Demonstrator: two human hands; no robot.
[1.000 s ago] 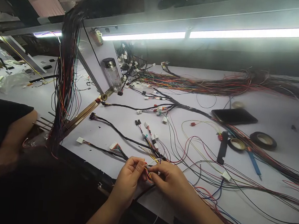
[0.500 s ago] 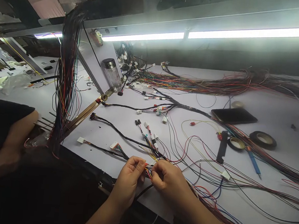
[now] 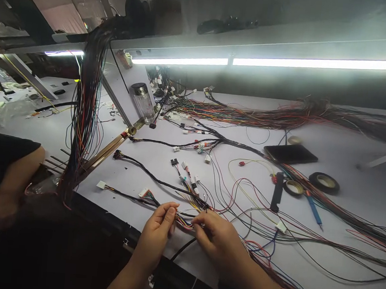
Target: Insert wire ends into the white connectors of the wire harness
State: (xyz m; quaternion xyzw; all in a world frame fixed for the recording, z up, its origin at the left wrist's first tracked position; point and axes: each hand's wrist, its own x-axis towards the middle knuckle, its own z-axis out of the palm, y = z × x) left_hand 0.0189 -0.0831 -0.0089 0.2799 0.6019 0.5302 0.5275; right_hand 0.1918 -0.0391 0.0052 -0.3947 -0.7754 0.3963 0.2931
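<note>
Near the table's front edge, my left hand (image 3: 158, 226) pinches the end of a bundle of thin coloured wires (image 3: 184, 223); a bit of orange shows at its fingertips. My right hand (image 3: 218, 238) is curled with thumb and forefinger closed on the same wires, a short way to the right. Just beyond the hands lies a black-taped wire harness (image 3: 158, 177) with branches. One branch ends in a white connector (image 3: 101, 185), another in a wider white connector (image 3: 144, 193). Several small connectors, one of them a black connector (image 3: 174, 161), lie behind.
A blue pen-like tool (image 3: 314, 210), tape rolls (image 3: 324, 182) and a dark flat device (image 3: 290, 153) lie to the right. A glass bottle (image 3: 143, 102) stands at the back. Hanging wires (image 3: 89, 96) drop at left, near another person's arm (image 3: 20, 175). Long wires (image 3: 249, 113) run along the back.
The view has shifted slightly. My hands have drawn a little apart, so more of the coloured wires shows between them. Both still pinch.
</note>
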